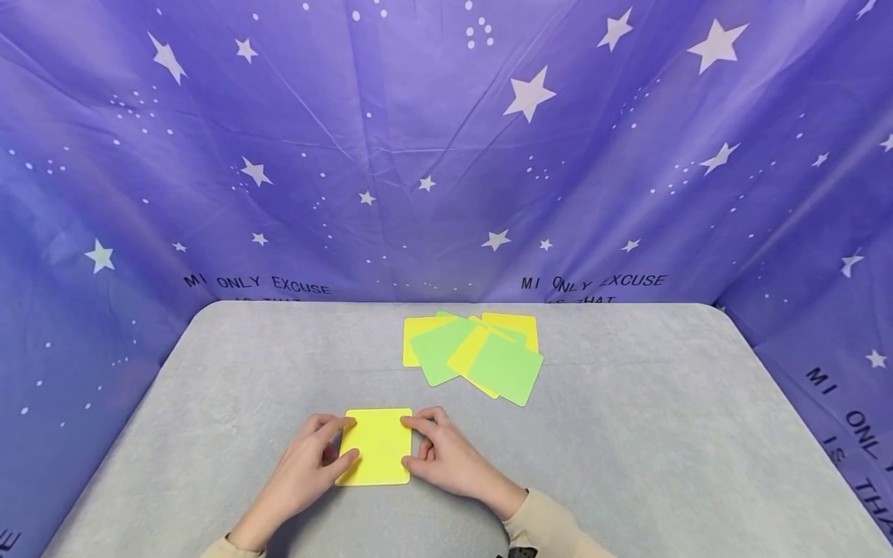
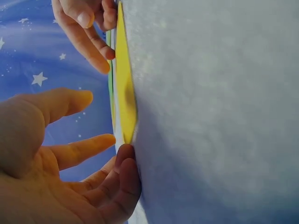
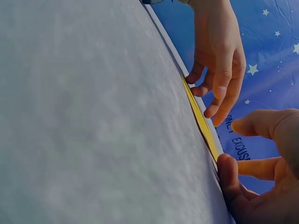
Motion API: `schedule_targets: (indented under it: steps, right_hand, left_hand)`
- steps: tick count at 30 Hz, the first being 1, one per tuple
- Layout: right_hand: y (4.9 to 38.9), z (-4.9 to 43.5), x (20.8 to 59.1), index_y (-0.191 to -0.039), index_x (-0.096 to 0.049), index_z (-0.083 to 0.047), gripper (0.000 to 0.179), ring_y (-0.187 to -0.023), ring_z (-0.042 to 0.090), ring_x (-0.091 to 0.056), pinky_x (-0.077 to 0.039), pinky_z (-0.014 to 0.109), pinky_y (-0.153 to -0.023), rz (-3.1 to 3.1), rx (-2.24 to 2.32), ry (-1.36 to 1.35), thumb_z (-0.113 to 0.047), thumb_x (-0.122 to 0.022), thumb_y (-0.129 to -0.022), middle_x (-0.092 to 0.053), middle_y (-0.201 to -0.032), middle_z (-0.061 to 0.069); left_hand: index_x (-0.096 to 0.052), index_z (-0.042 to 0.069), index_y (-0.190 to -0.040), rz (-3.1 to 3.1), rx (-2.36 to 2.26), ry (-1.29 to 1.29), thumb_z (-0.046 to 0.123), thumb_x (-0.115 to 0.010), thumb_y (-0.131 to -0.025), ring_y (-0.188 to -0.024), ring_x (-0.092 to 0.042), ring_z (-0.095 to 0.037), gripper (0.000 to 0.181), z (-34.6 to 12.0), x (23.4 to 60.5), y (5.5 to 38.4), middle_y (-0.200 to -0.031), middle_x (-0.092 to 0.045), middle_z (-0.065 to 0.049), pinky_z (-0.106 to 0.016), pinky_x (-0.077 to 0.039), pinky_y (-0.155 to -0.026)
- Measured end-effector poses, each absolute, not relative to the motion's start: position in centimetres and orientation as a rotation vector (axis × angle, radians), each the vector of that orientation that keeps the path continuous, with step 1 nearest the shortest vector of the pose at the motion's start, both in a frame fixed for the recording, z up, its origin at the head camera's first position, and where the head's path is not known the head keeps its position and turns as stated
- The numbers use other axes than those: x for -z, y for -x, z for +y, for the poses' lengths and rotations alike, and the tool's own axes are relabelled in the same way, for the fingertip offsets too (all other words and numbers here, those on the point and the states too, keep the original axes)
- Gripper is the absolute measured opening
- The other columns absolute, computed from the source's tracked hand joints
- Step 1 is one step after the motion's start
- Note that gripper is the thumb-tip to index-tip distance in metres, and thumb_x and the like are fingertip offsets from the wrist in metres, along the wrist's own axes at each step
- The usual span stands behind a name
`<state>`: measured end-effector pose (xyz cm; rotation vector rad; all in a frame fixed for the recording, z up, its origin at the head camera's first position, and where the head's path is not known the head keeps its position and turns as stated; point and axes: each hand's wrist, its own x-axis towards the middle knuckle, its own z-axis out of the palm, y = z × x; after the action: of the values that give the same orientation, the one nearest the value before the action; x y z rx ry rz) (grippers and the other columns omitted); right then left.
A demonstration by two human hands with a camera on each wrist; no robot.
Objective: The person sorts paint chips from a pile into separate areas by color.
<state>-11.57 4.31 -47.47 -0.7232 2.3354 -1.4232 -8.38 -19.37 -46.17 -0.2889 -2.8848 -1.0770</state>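
Observation:
A square yellow card (image 1: 378,447) with rounded corners lies near the front of the table, left of the middle. My left hand (image 1: 300,465) is at its left side, thumb and index finger spread over the edge. On the opposite side is my right hand (image 1: 452,459), posed much the same. In the left wrist view, the left thumb and index finger stand off from the yellow card (image 2: 123,79), while the other fingertips rest at its edge. The right wrist view shows the right thumb and index finger raised likewise, a fingertip touching the near end of the card (image 3: 202,120).
Toward the back of the grey table (image 1: 663,434) lies a loose, overlapping spread of yellow and green cards, a green card (image 1: 508,368) on top at its right. A purple star-printed cloth (image 1: 432,116) hangs behind the table and along both sides.

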Motion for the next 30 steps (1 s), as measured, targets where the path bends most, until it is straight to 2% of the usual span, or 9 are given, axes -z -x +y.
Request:
schedule_targets:
  steps: [15,21,26,30]
  right_hand:
    - [13.2,8.4,47.2,-0.128,-0.058,-0.002,0.044,-0.072,0.006,-0.052,-0.046,0.022,-0.064,2.504,1.449,0.658,-0.009,-0.068,-0.086,-0.051,-0.114,0.013]
    - [13.9,10.6,46.8,-0.127,-0.058,0.001,0.043,-0.073,0.008,-0.052,-0.045,0.022,-0.066,2.541,1.519,0.595,-0.006,-0.067,-0.086,-0.052,-0.110,0.016]
    - [14.5,12.4,45.9,-0.127,-0.057,0.003,0.043,-0.078,0.014,-0.054,-0.046,0.024,-0.068,2.555,1.586,0.473,-0.003,-0.067,-0.086,-0.052,-0.113,0.020]
    - [14.8,14.1,45.6,-0.129,-0.056,0.001,0.043,-0.083,0.017,-0.055,-0.046,0.025,-0.069,2.603,1.566,0.347,-0.004,-0.066,-0.087,-0.051,-0.117,0.020]
  left_hand:
    - [-0.067,0.000,-0.115,-2.805,1.139,0.490,0.007,-0.073,-0.081,-0.070,-0.056,-0.010,0.035,-15.4,45.8,10.4,-0.102,-0.062,-0.010,-0.024,-0.046,-0.062]
    - [-0.065,-0.001,-0.116,-2.762,1.237,0.615,0.007,-0.070,-0.084,-0.073,-0.057,-0.013,0.033,-12.7,45.9,11.3,-0.103,-0.061,-0.012,-0.026,-0.048,-0.064]
    - [-0.065,-0.001,-0.116,-2.770,1.211,0.690,0.007,-0.069,-0.086,-0.074,-0.055,-0.015,0.032,-10.2,45.8,12.1,-0.098,-0.059,-0.008,-0.028,-0.046,-0.065]
    - [-0.063,-0.001,-0.120,-2.788,1.254,0.749,0.009,-0.066,-0.088,-0.080,-0.057,-0.018,0.034,-8.6,45.9,12.7,-0.104,-0.060,-0.010,-0.029,-0.048,-0.068]
